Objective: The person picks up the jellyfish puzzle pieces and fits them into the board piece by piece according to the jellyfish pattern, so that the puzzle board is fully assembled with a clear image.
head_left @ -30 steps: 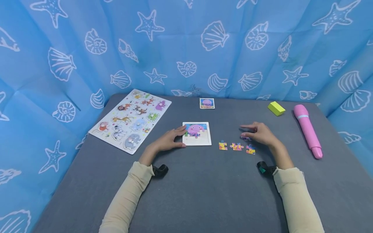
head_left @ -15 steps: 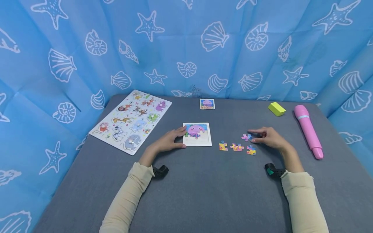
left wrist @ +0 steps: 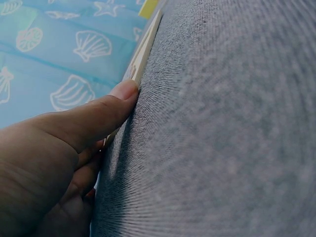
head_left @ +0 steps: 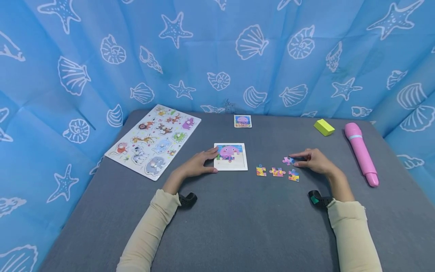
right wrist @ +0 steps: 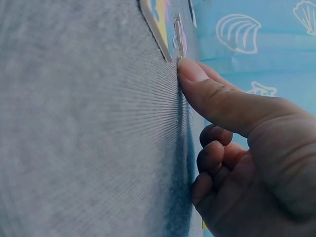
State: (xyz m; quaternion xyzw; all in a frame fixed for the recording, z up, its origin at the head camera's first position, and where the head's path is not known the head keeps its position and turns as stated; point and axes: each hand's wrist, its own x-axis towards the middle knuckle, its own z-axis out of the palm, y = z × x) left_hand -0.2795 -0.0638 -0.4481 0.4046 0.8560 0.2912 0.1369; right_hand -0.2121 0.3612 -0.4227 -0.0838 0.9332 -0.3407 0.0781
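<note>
As the layout suggests a jigsaw about half assembled, the step in hand appears to be taking up the pink-and-blue piece (head_left: 288,161); the next move would seem to call for a careful lift by its thin edges, then a turn until its knobs suit the gap.

Curtain (head_left: 190,64): blue creased cloth, white shell and starfish print, behind everything.

Table (head_left: 238,223): dark grey, fine-ribbed cloth surface.

Animal board (head_left: 159,135): flat, white, set askew at far left; inset animal shapes.

Microphone (head_left: 361,155): pink, smooth, toy-like; rounded head, pale band; far right.

Right hand (head_left: 316,162): thumb and forefinger at the edges of the pink-and-blue piece, in what looks like a light pinch; other fingers curled.

Left hand (head_left: 196,165): fingers relaxed, parted from the thumb, touching the tray's left side, not wrapped round it.

Tray (head_left: 239,164): shallow, square, pale, wood-like; centre of the table. Pink sea creature across the upper part; bare base below and lower right.

Picture card (head_left: 242,121): square, showing a similar creature; beyond the tray.

Block (head_left: 324,127): yellow-green, flat-faced, oblong; near the microphone.

Three loose pieces (head_left: 277,172): thin, knobbed, yellow with pink or blue; in a row right of the tray, apart from one another.
</note>
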